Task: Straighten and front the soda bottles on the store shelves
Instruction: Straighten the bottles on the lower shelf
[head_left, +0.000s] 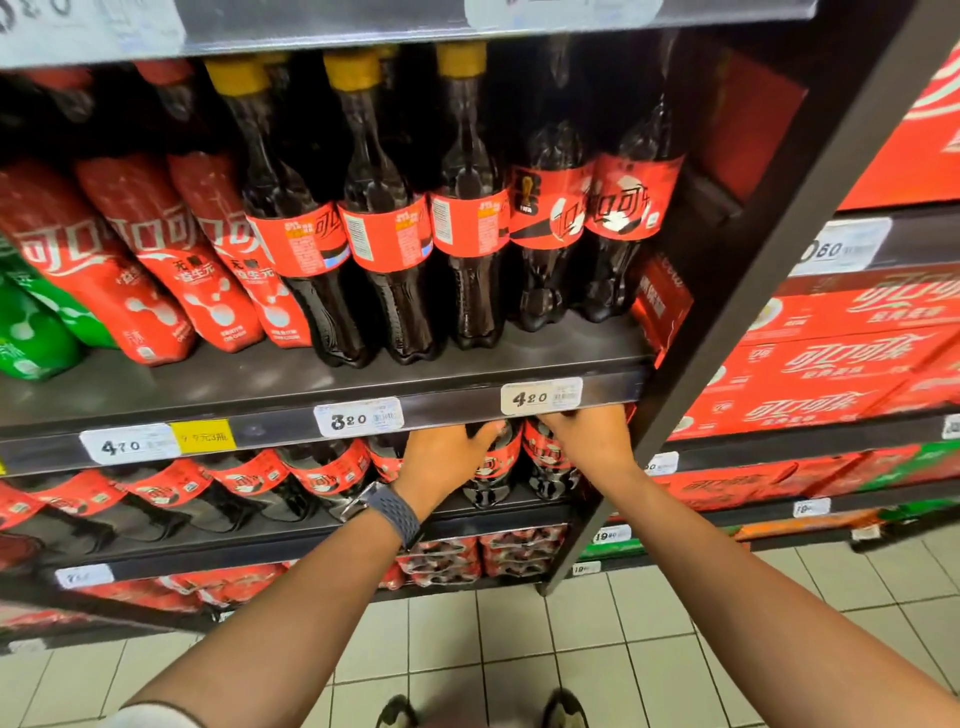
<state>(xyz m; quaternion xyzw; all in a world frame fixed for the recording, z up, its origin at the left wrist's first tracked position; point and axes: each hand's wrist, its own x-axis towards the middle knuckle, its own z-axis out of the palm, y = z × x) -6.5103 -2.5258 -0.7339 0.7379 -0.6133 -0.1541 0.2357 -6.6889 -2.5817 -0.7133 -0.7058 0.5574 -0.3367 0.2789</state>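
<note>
**A:** Head view. Hands?

**B:** Both are under the lip of the middle shelf (260, 384), on the lower shelf (260, 553) row. Left hand (447, 457) grips the next bottle (493, 470), thumb on its front and fingers round the far side. Right hand (587, 436) curls over the top of the end bottle (548, 462), fingertips hidden by the lip. The two bottles stand side by side at the right end of the row, near the front edge. There's a watch (395, 512) on the left wrist.

**A:** Counts?

**B:** On the middle shelf:
- three yellow-cap cola bottles (387, 234)
- two more cola bottles (550, 213) to their right, caps in shadow
- three red-wrapped bottles (156, 249) to their left
- green bottles (31, 332) far left, cut by the frame, so no firm count

On its lip there are three white price tags (358, 418) and one yellow tag (202, 436). In the lower row I see about six labels left of the hands, but they're blurred, so that count isn't firm.

**A:** Edges, room?

**B:** The end bottle is just beside the dark upright post (727, 322), with no slack on that side. The lip hangs over the lower row and hides the caps. The middle shelf has a bare strip in front of its bottles, and the right pair sits farther back than the yellow-cap three. Red cartons (831, 358) fill the bay right of the post. Near side is tiled floor (519, 649), with two shoes (397, 712) at the bottom edge.
</note>
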